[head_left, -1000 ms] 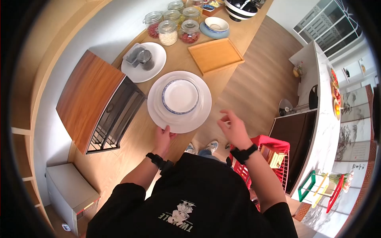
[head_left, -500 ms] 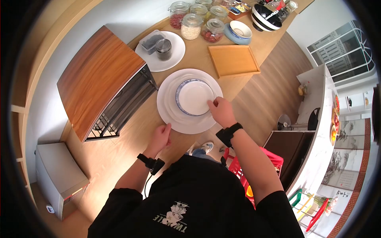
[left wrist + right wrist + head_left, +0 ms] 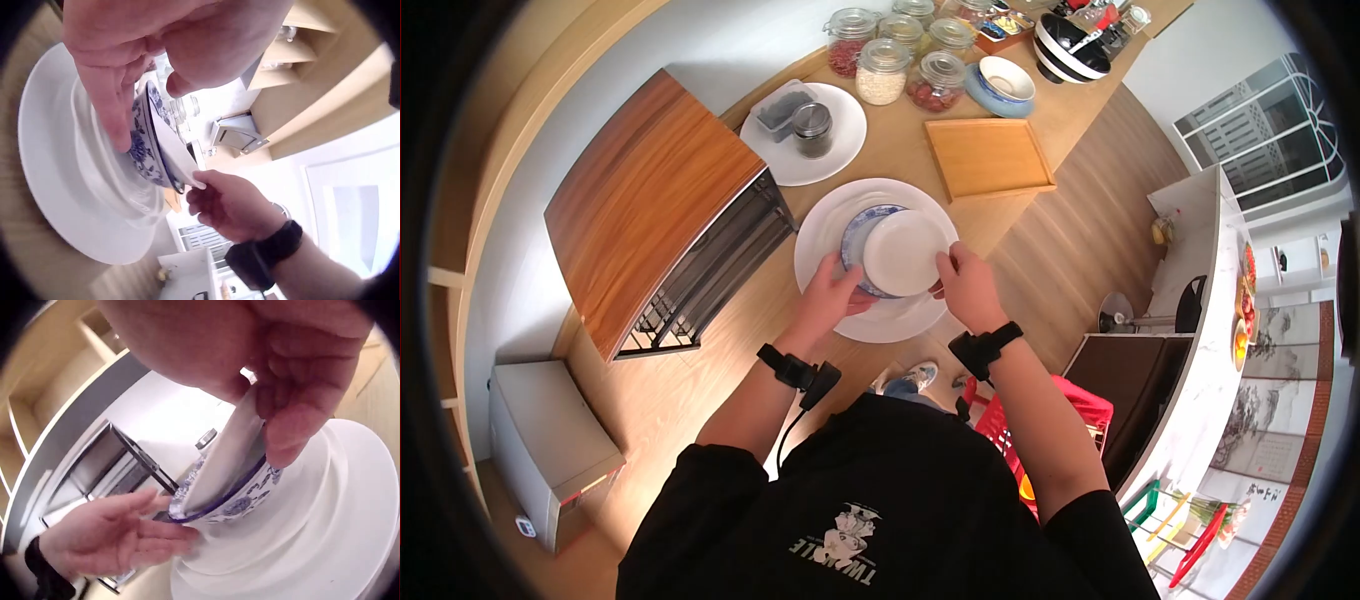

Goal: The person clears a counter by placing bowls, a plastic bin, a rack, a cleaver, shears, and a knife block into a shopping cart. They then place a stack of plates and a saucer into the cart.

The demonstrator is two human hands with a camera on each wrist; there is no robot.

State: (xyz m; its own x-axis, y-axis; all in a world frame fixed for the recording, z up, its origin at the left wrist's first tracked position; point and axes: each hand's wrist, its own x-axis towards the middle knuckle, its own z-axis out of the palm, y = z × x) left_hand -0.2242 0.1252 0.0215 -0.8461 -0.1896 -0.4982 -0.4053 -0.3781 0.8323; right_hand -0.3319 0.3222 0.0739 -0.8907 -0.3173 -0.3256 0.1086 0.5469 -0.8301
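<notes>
A small white plate (image 3: 903,252) stands tilted in a blue-and-white patterned bowl (image 3: 240,505), its raised edge pinched between the thumb and fingers of my right hand (image 3: 970,287). My left hand (image 3: 828,302) is at the near left side of the bowl, and the right wrist view shows its fingers extended along the bowl's outer wall. Under the bowl are stacked white dishes, the lowest a large white plate (image 3: 47,156). The bowl's inside is mostly hidden by the tilted plate.
Left of the stack stands a wood-topped rack (image 3: 655,205). Behind it, another white plate (image 3: 850,130) bears a dark lidded jar (image 3: 812,128) and a clear box (image 3: 784,108). A wooden tray (image 3: 990,158), several glass jars (image 3: 883,72) and a cream bowl (image 3: 1006,78) are farther along the counter.
My right hand came over to the small plate and raised its right edge, tilting it in the bowl. My left hand moved from the large plate's edge up to the bowl's side.
</notes>
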